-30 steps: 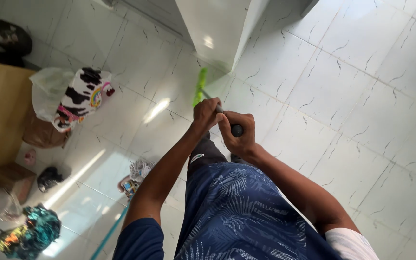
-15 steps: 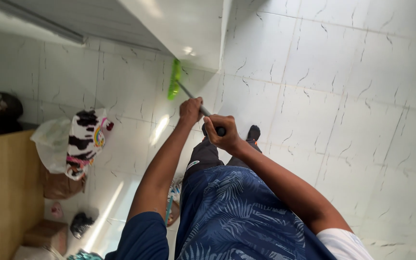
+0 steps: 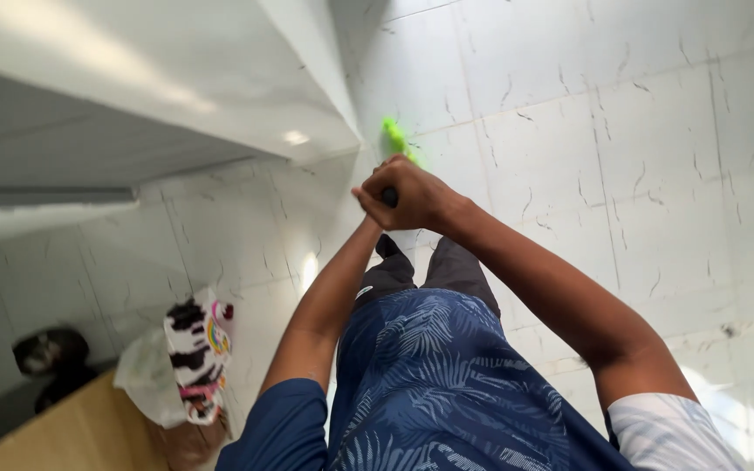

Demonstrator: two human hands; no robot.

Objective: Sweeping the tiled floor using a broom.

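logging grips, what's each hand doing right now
Left hand: mostly hidden behind the right, grip cannot be told.
Right hand: closed on the dark mop handle.

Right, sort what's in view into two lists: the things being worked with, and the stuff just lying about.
In use:
- green broom head on the white tiled floor
- dark handle end, gripped by the right hand; the left hand is hidden behind it

Lying about:
- black-and-white cow-patterned bag
- white plastic bag
- dark bundle by the wall
- wooden furniture
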